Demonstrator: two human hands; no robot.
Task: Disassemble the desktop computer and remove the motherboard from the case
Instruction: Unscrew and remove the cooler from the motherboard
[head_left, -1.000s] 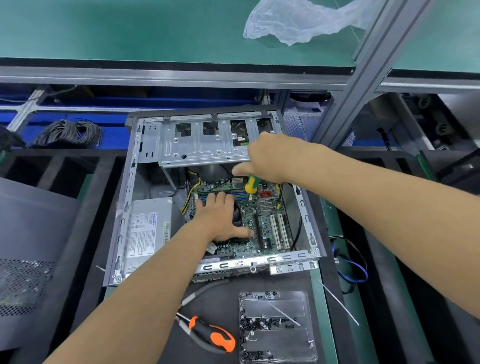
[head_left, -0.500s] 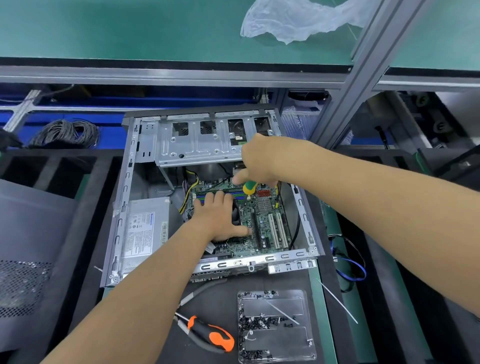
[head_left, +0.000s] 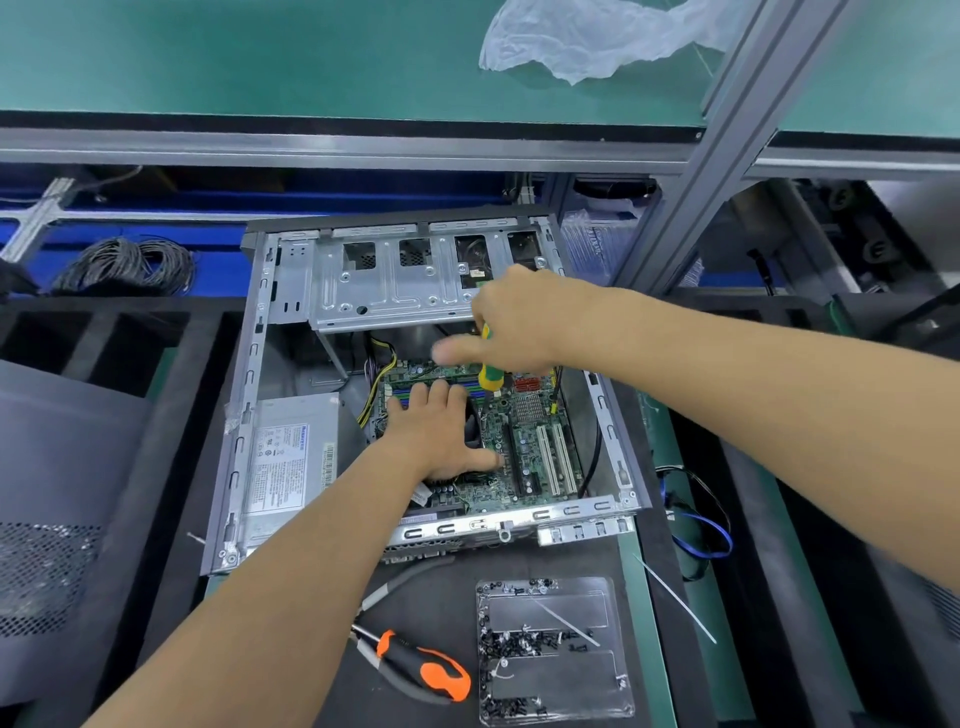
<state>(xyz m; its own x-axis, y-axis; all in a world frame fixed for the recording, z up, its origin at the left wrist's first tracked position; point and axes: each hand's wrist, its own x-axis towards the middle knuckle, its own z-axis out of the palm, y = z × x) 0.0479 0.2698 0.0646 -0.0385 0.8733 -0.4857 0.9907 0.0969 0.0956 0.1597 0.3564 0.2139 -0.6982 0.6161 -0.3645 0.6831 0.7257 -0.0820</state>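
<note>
My left hand (head_left: 441, 431) lay flat, fingers straight, on the motherboard (head_left: 524, 436); right hand (head_left: 519, 322) gripped the screwdriver (head_left: 489, 371) just above it.

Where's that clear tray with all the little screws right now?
In the head view, the clear screw tray lies on the dark mat at the bottom, right of centre, just in front of the open computer case and right of the orange-handled pliers.

Black mat (head_left: 519, 564) carries case (head_left: 236, 441), pliers (head_left: 421, 670), screw tray (head_left: 553, 652).
</note>
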